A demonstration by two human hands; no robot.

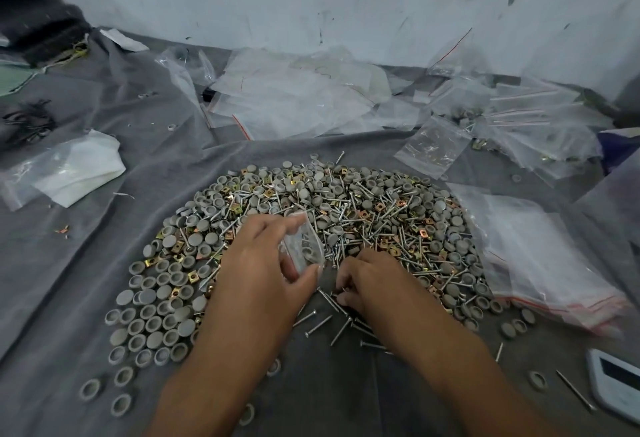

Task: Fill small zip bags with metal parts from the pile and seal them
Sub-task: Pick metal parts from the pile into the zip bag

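The left hand (263, 256) covers part of the zip bag (304, 246); its contents blur. The right hand (367, 280) hides its own fingertips among screws (325, 322). A white device (616, 384) is cut off at the right edge.

glossy clear plastic zip bag (304, 246), shiny metal screws (388, 221), matt grey cloth (104, 263)

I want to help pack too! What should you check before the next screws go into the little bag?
1. Small zip bag held by the left hand: ok.
2. Bag mouth open: cannot tell, the plastic is blurred.
3. Right hand has screws pinched: ok.
4. Bag already holds grey caps: ok.
5. More parts within reach in the pile: ok.
6. Spare empty bags lie beside the pile: ok.
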